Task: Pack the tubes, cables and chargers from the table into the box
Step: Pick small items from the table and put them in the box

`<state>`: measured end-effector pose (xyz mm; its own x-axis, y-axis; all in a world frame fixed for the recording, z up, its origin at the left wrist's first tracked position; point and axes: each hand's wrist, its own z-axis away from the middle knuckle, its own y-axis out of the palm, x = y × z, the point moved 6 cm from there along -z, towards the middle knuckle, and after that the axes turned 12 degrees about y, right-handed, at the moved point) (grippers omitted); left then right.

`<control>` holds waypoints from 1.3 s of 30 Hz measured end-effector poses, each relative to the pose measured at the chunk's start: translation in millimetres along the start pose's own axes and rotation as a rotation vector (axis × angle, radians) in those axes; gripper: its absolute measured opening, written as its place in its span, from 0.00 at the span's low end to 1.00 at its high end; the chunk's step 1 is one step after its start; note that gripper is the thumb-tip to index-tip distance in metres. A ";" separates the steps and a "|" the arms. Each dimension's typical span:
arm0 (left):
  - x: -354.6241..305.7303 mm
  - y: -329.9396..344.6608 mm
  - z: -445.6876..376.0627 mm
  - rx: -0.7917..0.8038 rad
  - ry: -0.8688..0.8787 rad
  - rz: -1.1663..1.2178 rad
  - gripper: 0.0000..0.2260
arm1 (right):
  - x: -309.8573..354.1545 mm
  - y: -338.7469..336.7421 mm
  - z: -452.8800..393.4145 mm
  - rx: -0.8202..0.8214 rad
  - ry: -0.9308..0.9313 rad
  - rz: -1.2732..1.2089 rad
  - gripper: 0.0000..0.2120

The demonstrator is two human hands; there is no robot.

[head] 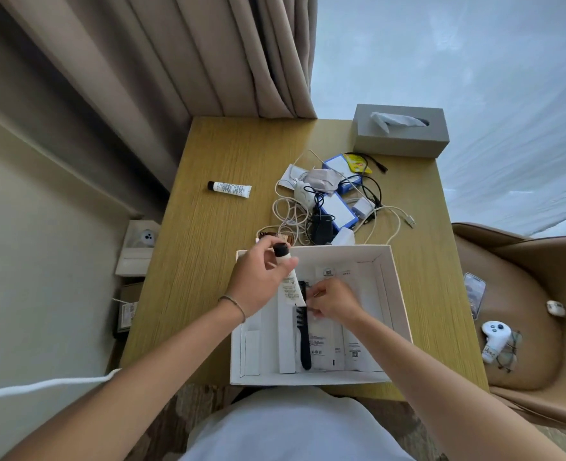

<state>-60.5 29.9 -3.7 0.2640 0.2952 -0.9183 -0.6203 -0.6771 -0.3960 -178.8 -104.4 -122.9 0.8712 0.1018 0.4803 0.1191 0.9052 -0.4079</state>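
Wooden bench (208,261) by tan curtains, white box (398,294) at lower middle. Left hand (258,281) raised over box's upper left corner, fingers (288,262) pinching white tube (289,289) near its black cap. Right hand (333,302) low inside box, fingers curled beside black comb (303,337). Two tubes: second tube (230,189) lying upper left. Tangle of cables (328,207) above box.

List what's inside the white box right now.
Inside the white box: a black comb, flat white packets and white card dividers. The left hand holds a tube over it; the right hand covers whatever lies beneath.
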 end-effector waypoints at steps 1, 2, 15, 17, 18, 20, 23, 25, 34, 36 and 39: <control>5.6 5.5 3.0 0.031 -0.018 -0.013 0.09 | 0.9 -3.7 1.0 -0.008 0.000 -0.005 0.05; 10.6 11.8 5.8 0.067 -0.036 -0.020 0.09 | 2.0 -9.1 3.3 -0.020 0.004 -0.017 0.07; 66.3 102.1 15.3 0.407 -0.235 -0.353 0.16 | 14.9 -81.1 53.4 -0.147 -0.098 -0.150 0.11; 70.1 107.9 17.3 0.431 -0.235 -0.421 0.18 | 14.8 -83.9 57.0 -0.148 -0.105 -0.171 0.11; 70.6 108.9 17.5 0.434 -0.225 -0.462 0.18 | 15.3 -85.4 58.6 -0.152 -0.111 -0.187 0.11; 67.2 109.1 16.2 0.443 -0.169 -0.559 0.16 | 18.1 -88.7 60.7 -0.165 -0.127 -0.217 0.10; 52.2 106.8 10.9 0.432 -0.032 -0.639 0.12 | 28.1 -96.6 62.2 -0.186 -0.177 -0.272 0.11; 37.9 100.4 5.3 0.396 0.017 -0.619 0.11 | 39.9 -105.0 62.3 -0.195 -0.222 -0.312 0.11; -50.1 35.1 -54.9 0.179 0.259 -0.479 0.05 | 111.0 -140.7 35.4 -0.258 -0.319 -0.208 0.11; -48.5 17.3 -78.3 0.153 0.225 -0.488 0.05 | 120.7 -145.3 24.8 -0.270 -0.315 -0.165 0.11; -28.6 2.0 -109.1 0.216 0.140 -0.533 0.06 | 128.9 -150.0 7.6 -0.268 -0.302 -0.113 0.11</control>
<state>11.3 -53.5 21.3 0.6661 0.4555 -0.5906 -0.5079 -0.3029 -0.8064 -88.0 -223.9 6.1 0.6717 0.1601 0.7233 0.3604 0.7824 -0.5079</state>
